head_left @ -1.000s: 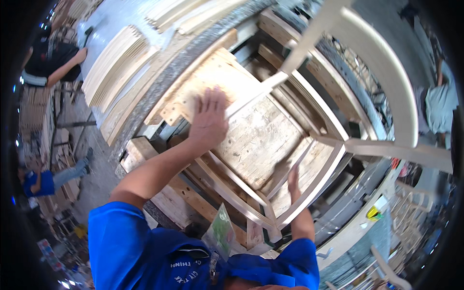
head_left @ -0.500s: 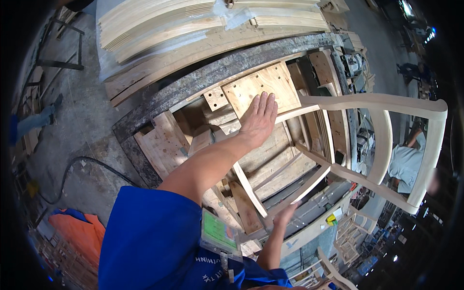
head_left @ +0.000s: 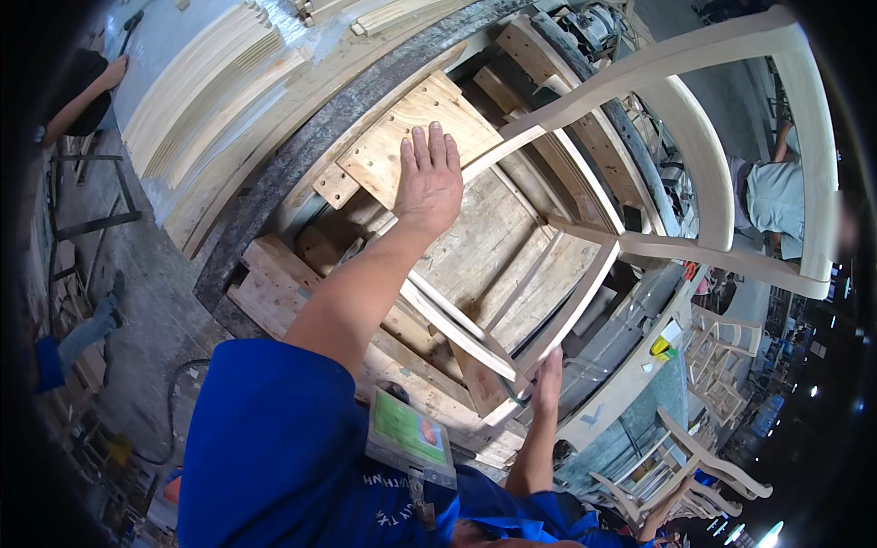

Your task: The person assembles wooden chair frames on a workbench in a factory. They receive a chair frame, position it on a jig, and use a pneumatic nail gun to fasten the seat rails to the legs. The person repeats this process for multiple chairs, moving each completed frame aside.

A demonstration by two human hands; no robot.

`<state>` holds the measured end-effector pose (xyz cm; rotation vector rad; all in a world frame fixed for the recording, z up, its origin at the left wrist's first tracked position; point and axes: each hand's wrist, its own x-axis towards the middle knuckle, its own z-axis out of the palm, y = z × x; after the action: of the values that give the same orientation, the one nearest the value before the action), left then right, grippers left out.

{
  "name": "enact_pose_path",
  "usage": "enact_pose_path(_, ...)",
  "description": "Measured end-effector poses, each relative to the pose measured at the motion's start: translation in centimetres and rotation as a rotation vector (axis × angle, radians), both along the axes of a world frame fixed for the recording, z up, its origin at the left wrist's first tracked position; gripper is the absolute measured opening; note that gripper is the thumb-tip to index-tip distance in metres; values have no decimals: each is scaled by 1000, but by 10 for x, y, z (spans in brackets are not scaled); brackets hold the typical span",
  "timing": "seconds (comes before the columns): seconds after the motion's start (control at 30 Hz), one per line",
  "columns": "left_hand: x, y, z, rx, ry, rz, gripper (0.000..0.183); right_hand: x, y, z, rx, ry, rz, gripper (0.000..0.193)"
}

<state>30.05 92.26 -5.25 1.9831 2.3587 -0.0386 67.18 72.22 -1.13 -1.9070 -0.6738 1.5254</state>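
Observation:
A pale wooden chair frame [head_left: 585, 274] lies on its side across a bench-like press, its back [head_left: 818, 173] sticking out to the right. My left hand [head_left: 429, 187] lies flat with fingers a little apart on a light wooden board [head_left: 375, 151] with drilled holes, close to the frame's far rail. At the near side my right hand [head_left: 548, 379] is against the frame's near corner and seems to grip it; its fingers are partly hidden. Wooden blocks [head_left: 283, 269] surround the frame inside the press.
A dark, worn beam [head_left: 274, 192] borders the press at the far side. Beyond it lie stacks of curved wooden strips [head_left: 201, 91]. Another person's arm [head_left: 87, 100] shows at the upper left, and a person in a light shirt [head_left: 775, 196] at the right. More chair frames [head_left: 681, 475] stand at the lower right.
The view has turned and shifted, so the press sits differently in it. My left hand stays on the board, my right at the frame's near corner. Another person's arm has appeared at upper left.

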Motion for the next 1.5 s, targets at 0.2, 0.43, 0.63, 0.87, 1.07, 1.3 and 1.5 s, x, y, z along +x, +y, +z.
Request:
enact_pose_path(0.2, 11, 4, 5, 20, -8, -23, 85, 51, -163, 56, -254, -1429, 367, 56)
enact_pose_path(0.43, 10, 4, 6, 37, -27, -34, 85, 66, -254, 61, -342, -1825, 449, 55)
enact_pose_path(0.63, 9, 2, 10, -11, -75, -43, 82, 115, -236, 78, -484, -1543, -132, 52)
enact_pose_path(0.87, 10, 4, 15, -67, -91, -47, 76, 102, -243, 68, -279, -1545, -62, 49)
enact_pose_path(1.07, 9, 6, 14, -95, -111, -38, 73, 100, -240, 71, -313, -1565, -87, 50)
enact_pose_path(1.3, 6, 4, 12, -74, -129, -44, 66, 102, -240, 66, -327, -1546, -112, 54)
enact_pose_path(1.5, 10, 6, 24, -91, -156, -56, 64, 112, -256, 51, -276, -1563, -164, 45)
